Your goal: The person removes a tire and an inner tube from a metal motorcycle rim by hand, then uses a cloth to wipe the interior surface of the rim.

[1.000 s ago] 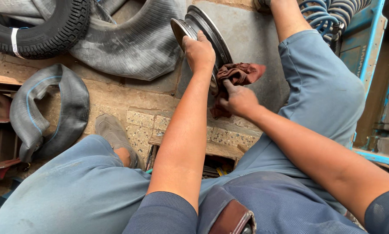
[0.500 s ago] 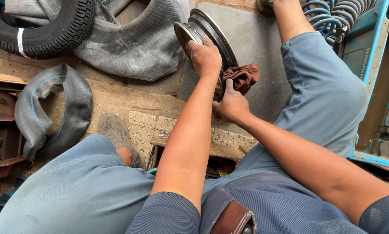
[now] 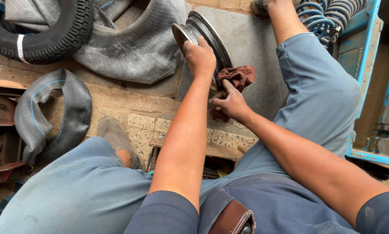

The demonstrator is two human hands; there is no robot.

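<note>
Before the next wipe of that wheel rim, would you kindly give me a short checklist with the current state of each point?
1. Left hand steadies the metal wheel rim from above: ok.
2. Right hand grips the reddish-brown rag: ok.
3. Rag touches the rim: ok, it is pressed against the rim's lower edge.
4. Rim stands on edge on the grey floor slab: ok, held upright.
5. Blue coiled hose stays apart from the hands: ok, it lies beyond the right knee.
6. How clean the rim's far face is: cannot tell, it is hidden.
</note>
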